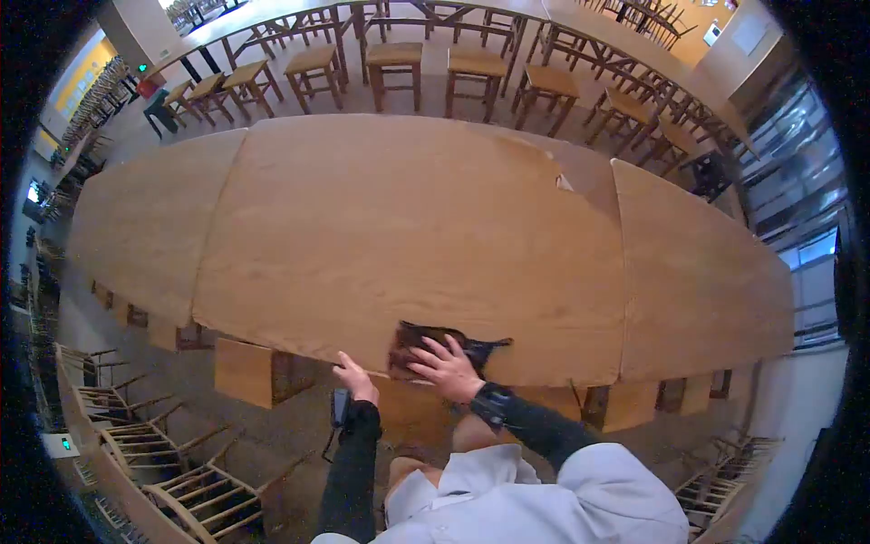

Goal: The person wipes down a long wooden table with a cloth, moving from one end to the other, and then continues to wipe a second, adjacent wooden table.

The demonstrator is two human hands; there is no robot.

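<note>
My right hand lies with fingers spread on top of a dark brown and black crumpled cloth, near the front edge of the wooden table. A thin dark end of the cloth sticks out to the right of my fingers. To the left, my left hand is at the table's front edge, holding nothing that I can see, its index finger stretched out. A small dark device hangs just below that hand. Both forearms wear dark sleeves.
Stools line the far side, before another long table. A stool is tucked under the near edge at left. Wooden chairs stand at lower left. The tabletop's surface is torn at the far right.
</note>
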